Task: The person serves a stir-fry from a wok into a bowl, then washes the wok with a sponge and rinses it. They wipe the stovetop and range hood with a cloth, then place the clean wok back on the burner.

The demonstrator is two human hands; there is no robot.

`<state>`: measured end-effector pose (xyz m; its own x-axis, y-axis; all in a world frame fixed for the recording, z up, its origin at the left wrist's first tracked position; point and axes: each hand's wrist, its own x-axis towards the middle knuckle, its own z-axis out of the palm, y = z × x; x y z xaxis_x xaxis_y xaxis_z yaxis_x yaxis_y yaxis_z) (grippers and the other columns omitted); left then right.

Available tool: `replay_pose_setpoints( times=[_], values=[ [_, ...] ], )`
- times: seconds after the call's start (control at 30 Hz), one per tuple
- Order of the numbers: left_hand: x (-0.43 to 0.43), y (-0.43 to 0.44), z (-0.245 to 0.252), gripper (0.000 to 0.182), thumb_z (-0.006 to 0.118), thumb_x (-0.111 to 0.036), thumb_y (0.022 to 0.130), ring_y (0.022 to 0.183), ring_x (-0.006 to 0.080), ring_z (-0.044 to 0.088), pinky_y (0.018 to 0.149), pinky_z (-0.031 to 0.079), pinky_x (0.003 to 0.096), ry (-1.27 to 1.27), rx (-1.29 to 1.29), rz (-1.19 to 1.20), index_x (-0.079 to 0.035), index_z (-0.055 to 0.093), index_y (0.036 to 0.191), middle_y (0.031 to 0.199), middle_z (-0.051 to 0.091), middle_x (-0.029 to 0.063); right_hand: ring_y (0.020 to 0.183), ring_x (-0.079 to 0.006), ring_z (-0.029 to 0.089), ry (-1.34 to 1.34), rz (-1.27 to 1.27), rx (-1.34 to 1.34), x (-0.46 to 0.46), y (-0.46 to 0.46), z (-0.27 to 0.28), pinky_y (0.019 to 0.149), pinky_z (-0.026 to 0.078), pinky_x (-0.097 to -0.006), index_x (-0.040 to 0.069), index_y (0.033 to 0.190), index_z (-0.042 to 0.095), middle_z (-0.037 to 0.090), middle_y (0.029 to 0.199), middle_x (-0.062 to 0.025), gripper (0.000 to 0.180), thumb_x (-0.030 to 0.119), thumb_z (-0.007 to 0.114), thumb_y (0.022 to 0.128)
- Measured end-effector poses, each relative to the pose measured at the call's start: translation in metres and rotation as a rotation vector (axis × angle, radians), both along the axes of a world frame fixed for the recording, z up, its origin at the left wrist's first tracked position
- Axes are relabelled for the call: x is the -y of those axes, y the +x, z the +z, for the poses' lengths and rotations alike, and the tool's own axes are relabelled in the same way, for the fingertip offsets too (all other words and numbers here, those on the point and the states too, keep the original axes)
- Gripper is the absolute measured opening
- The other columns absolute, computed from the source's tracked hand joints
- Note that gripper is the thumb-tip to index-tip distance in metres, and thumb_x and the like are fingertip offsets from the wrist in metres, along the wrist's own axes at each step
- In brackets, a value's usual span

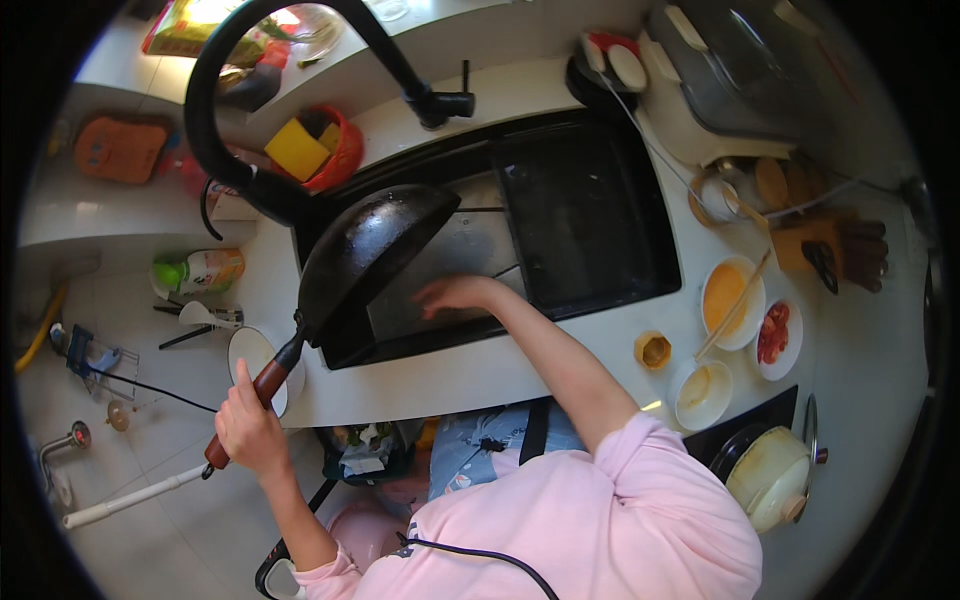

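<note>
My left hand [249, 426] grips the brown wooden handle of a black wok [358, 247]. The wok is tipped on its side above the left part of a black sink [670, 255], its rounded bottom towards the faucet and its hollow towards my right hand. My right hand [457, 292] reaches over the basin beside the wok; its fingers are slightly bent and blurred, with nothing seen in them. Behind the wok arches a black gooseneck faucet [196, 90]. The wok's inside is mostly hidden in shadow.
Left of the sink are a white bowl [251, 352] and a bottle [214, 270]; a red basket [349, 150] with a yellow sponge [297, 148] stands behind. On the right are a bowl of beaten egg [721, 296] with chopsticks, a bowl of red pieces [774, 337], a knife block [810, 244] and a lidded pot [765, 480].
</note>
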<state>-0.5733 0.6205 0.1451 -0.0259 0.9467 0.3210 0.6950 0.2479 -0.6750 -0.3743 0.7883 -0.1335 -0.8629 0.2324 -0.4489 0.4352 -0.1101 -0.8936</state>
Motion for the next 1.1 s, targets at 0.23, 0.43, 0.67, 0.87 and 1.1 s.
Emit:
replay_pose_setpoints(
  times=[0.23,0.43,0.67,0.87,1.1],
  values=[
    [-0.006,-0.010,0.003,0.047,0.061,-0.005,0.075,0.066,0.0162,0.054,0.068,0.044,0.0296,-0.011,-0.006,-0.099,-0.018,0.055,0.120,0.070,0.051,-0.0010,0.110,-0.0267,0.053,0.760,0.027,0.088,0.020,0.012,0.023,0.103,0.032,-0.0379,0.011,0.103,0.065,0.061,0.112,-0.0095,0.029,0.028,0.051,0.085],
    [-0.028,-0.016,0.008,0.050,0.064,-0.008,0.074,0.067,0.0180,0.054,0.067,0.044,0.0309,0.018,-0.002,-0.208,-0.019,0.052,0.122,0.072,0.052,-0.0004,0.101,-0.0223,0.059,1.025,-0.130,0.135,0.037,0.021,0.002,0.098,0.035,-0.0408,0.019,0.113,0.062,0.065,0.100,-0.0067,0.033,0.019,0.051,0.083],
    [-0.040,-0.041,0.007,0.049,0.065,-0.010,0.072,0.075,0.0203,0.058,0.069,0.045,0.0331,0.065,0.093,-0.298,-0.020,0.055,0.119,0.082,0.058,0.0004,0.122,-0.0271,0.042,1.017,-0.462,0.344,0.071,0.012,0.073,0.103,0.027,-0.0524,0.021,0.115,0.059,0.058,0.112,-0.0123,0.037,0.014,0.052,0.079],
    [-0.042,-0.043,0.025,0.045,0.065,-0.014,0.070,0.080,0.0247,0.058,0.071,0.046,0.0355,0.026,0.070,-0.296,-0.019,0.056,0.114,0.090,0.058,0.0022,0.098,-0.0307,0.057,1.215,-0.833,-0.209,0.154,0.042,0.060,0.095,0.039,-0.0428,0.015,0.132,0.044,0.055,0.114,-0.0164,0.058,0.009,0.051,0.074],
    [0.015,0.003,0.081,0.013,0.065,-0.024,0.076,0.059,0.0223,0.062,0.049,0.046,0.0331,0.055,0.177,-0.580,-0.013,0.069,0.082,0.069,0.064,0.0055,0.095,-0.0349,0.058,0.679,-0.915,0.085,0.303,0.145,0.073,0.081,0.047,-0.0428,0.006,0.112,0.058,0.060,0.104,-0.0163,0.038,0.010,0.051,0.076]
  ],
)
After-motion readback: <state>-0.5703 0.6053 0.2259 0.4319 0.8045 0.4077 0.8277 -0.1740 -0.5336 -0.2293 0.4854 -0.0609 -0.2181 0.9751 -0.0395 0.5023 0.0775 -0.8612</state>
